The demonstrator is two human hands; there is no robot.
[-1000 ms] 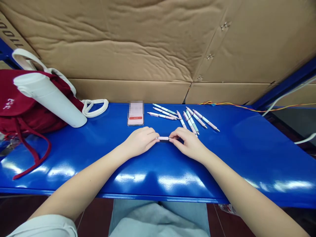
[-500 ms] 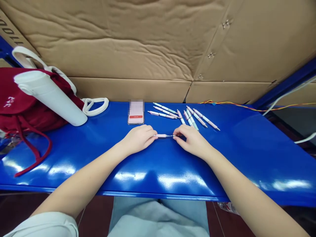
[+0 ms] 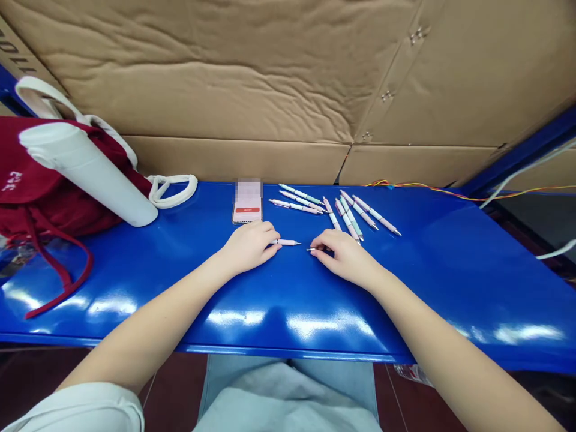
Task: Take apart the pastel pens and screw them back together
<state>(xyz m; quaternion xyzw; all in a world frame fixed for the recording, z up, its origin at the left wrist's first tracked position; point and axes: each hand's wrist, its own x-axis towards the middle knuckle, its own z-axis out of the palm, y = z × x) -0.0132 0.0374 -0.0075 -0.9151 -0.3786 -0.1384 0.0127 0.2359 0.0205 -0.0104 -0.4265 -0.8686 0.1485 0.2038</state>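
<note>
Blue bench [image 3: 450, 282] | bottle [image 3: 85, 174] against red bag [image 3: 31, 198] | left hand [image 3: 249, 246] pinches pen barrel [image 3: 285, 242] | right hand [image 3: 344, 257] pinches refill [image 3: 310, 249]

Left hand [image 3: 249, 246] and right hand [image 3: 344, 257] now further apart, pink pen barrel [image 3: 285, 242] clear of metal tip [image 3: 310, 249]

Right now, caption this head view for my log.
Left hand holds a pink pen part, right hand a metal tip.

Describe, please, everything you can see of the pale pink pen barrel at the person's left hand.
The pale pink pen barrel is slim and smooth, and looks like plastic. It lies roughly level, its narrow tapered end pointing right. Its other end sits in the left hand, which touches it. Whether it also touches the blue table below cannot be told.
</note>
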